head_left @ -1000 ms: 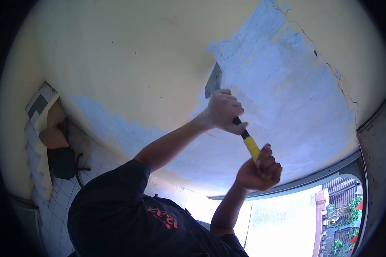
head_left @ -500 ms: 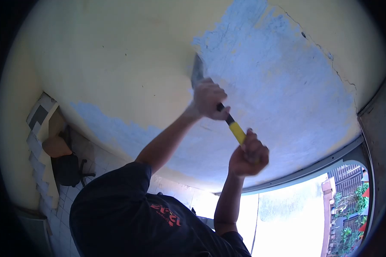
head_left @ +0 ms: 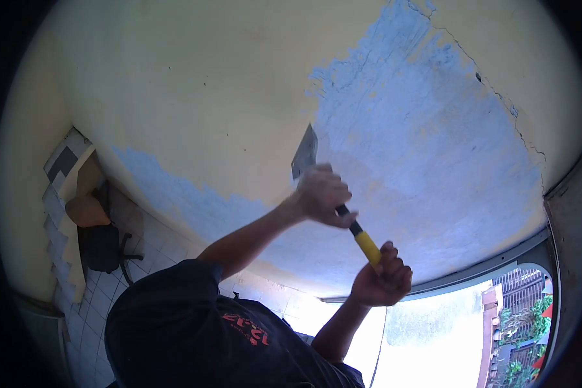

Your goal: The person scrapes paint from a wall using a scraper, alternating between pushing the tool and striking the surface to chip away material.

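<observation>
Both hands on one scraper [head_left: 366,246]. The left hand [head_left: 320,194] is clenched round the dark shank just behind the blade [head_left: 304,154]. The right hand [head_left: 383,281] is fisted over the butt of the yellow handle. The split grip looks deliberate: the front hand presses the edge in and sets the angle, the rear hand drives along the shaft. The blade lies at a shallow tilt against the wall [head_left: 194,97], its tip at the border between yellow paint and the bare blue patch [head_left: 427,149]. Judging by that, it is placed to get under the paint edge, not dig into the surface. Both arms are raised and extended, with the tool above shoulder level. A thin crack [head_left: 507,107] runs down the yellow coat to the right of the patch. A dark chair [head_left: 100,246] stands on the tiled floor [head_left: 149,242] at lower left, well apart from the work. A bright window [head_left: 433,336] at lower right shows greenery outside. Only one bit of writing: a red print [head_left: 246,328] on the black shirt [head_left: 174,330], upside down in this view and too distorted to read. No brand is visible on the tool.
</observation>
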Motion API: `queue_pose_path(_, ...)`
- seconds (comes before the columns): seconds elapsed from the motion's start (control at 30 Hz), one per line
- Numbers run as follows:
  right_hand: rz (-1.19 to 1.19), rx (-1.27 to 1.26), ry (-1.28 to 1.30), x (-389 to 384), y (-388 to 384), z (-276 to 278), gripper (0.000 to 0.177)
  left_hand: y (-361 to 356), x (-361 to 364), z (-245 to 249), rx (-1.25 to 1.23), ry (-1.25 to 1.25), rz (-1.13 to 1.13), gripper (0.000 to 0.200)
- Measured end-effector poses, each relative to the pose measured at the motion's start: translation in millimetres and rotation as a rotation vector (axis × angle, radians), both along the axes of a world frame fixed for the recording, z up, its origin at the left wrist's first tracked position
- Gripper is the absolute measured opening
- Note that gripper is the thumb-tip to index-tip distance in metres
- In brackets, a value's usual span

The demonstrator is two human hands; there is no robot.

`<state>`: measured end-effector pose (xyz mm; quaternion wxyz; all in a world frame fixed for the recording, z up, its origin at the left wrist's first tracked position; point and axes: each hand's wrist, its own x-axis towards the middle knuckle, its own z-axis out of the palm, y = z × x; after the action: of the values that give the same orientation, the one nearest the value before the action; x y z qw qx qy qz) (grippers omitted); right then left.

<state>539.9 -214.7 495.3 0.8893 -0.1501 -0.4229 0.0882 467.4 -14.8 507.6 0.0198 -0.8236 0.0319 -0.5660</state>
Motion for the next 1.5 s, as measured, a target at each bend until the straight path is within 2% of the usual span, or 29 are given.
queue_pose_path(0.03,0.036,-0.006,0.062,4,-9,-7,0.036,-8,-3,-7,-0.018,0.027,-0.023,0.044)
queue_pose_path(0.1,0.036,-0.079,0.022,11,-29,-24,0.037,-21,-15,-18,-0.034,0.137,-0.078,0.047)
queue_pose_path(0.17,-0.001,-0.098,0.043,6,-42,-36,0.040,-29,-23,-26,-0.043,0.120,-0.153,0.046)
queue_pose_path(0.23,0.045,-0.174,-0.208,6,-50,-43,0.039,-24,-21,-36,0.004,0.057,-0.195,0.043)
queue_pose_path(0.37,-0.015,-0.317,-0.186,-11,-44,-45,0.037,-3,-20,-19,0.034,0.076,-0.062,0.044)
queue_pose_path(0.43,-0.267,-0.564,-0.065,-17,-41,-37,0.031,1,-14,0,0.139,0.104,-0.014,0.040)
queue_pose_path(0.47,-0.342,-0.654,-0.171,-12,-41,-37,0.030,0,-7,9,0.194,0.012,-0.040,0.044)
queue_pose_path(0.5,-0.343,-0.653,-0.170,-10,-39,-37,0.030,0,-4,18,0.195,0.012,-0.042,0.044)
queue_pose_path(0.57,-0.177,-0.381,-0.017,-4,-30,-34,0.028,-1,2,38,0.234,-0.037,-0.028,0.043)
queue_pose_path(0.6,-0.117,-0.239,0.141,-15,-18,-18,0.024,0,4,44,0.218,-0.026,-0.010,0.043)
queue_pose_path(0.63,-0.123,-0.244,0.140,-9,-8,-11,0.024,2,4,50,0.213,-0.028,-0.014,0.043)
queue_pose_path(0.7,0.064,0.088,-0.221,10,9,0,0.030,9,5,65,0.152,-0.016,0.003,0.043)
queue_pose_path(0.77,0.047,0.077,-0.247,15,18,20,0.034,21,11,65,0.122,-0.036,-0.009,0.045)
queue_pose_path(0.87,-0.034,0.038,-0.052,9,22,39,0.035,39,14,58,0.102,-0.115,0.010,0.048)
queue_pose_path(1.0,-0.175,0.008,-0.023,-8,20,41,0.039,48,19,61,0.129,-0.142,0.008,0.047)
queue_pose_path(1.1,-0.141,0.050,0.024,-7,24,49,0.040,49,20,75,0.141,-0.151,-0.020,0.042)
queue_pose_path(1.23,-0.001,0.069,-0.083,12,27,62,0.037,53,23,78,0.135,-0.184,0.026,0.040)
queue_pose_path(1.37,-0.090,-0.009,-0.084,0,26,69,0.039,54,21,76,0.105,-0.188,0.069,0.038)
queue_pose_path(1.43,-0.236,-0.048,-0.024,2,24,73,0.039,50,21,74,0.089,-0.157,0.099,0.036)
queue_pose_path(1.47,-0.114,0.049,-0.018,9,23,71,0.038,52,23,75,0.110,-0.185,0.098,0.036)
queue_pose_path(1.5,-0.118,0.051,-0.025,12,27,70,0.038,53,26,77,0.129,-0.215,0.097,0.036)
